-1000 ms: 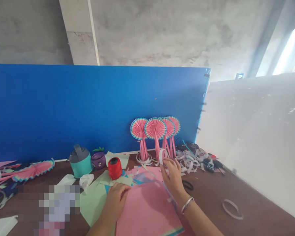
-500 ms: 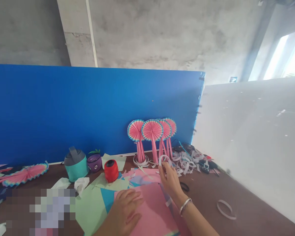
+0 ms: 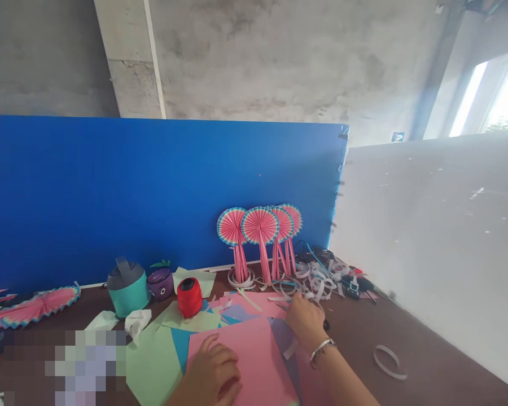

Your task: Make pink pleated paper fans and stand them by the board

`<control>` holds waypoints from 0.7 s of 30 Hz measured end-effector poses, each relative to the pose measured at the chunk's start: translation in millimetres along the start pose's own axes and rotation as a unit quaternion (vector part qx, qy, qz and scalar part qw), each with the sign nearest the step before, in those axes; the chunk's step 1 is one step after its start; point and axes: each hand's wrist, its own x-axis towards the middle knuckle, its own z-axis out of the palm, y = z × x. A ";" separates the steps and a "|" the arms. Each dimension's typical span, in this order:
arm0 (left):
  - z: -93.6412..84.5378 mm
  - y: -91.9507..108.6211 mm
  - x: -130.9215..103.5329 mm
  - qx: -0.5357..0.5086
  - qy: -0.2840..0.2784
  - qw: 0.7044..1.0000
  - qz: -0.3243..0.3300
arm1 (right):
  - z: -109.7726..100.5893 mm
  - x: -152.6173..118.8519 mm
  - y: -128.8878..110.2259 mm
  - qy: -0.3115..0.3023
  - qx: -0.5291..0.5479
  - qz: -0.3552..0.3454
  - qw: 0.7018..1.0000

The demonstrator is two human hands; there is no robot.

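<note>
My left hand [image 3: 214, 372] rests with slightly curled, spread fingers on a pink paper sheet [image 3: 254, 349]. Beyond that sheet's right side, my right hand [image 3: 303, 318] is closed around what looks like black-handled scissors [image 3: 326, 325]; a thin tip pokes out left of the fingers, and most of the tool is hidden. White paper strips [image 3: 322, 285] lie curled just behind this hand. Green paper [image 3: 152, 355] and blue paper [image 3: 180, 341] lie under and beside the pink sheet.
Pink pleated paper fans [image 3: 260, 225] stand against the blue panel [image 3: 152, 186]. A red spool [image 3: 189, 297], purple cup [image 3: 160, 283] and teal container [image 3: 127, 290] are at the back left. One white loop [image 3: 388, 362] lies on the right.
My right hand has let go of a white paper loop, moved down and slightly right, and closed on the scissors. My left hand stays on the pink sheet, its fingers more curled.
</note>
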 end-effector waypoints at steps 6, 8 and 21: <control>-3.0 0.9 3.2 0.004 0.018 0.999 0.038 | -0.4 3.0 -5.5 0.064 0.030 -0.047 0.996; -5.2 2.7 4.1 0.013 0.008 0.999 0.036 | 2.4 2.0 -13.5 0.086 0.066 -0.097 0.989; 11.1 -10.9 -0.5 0.011 0.240 0.965 -0.101 | -22.8 -42.4 -56.3 0.096 0.215 -0.407 0.882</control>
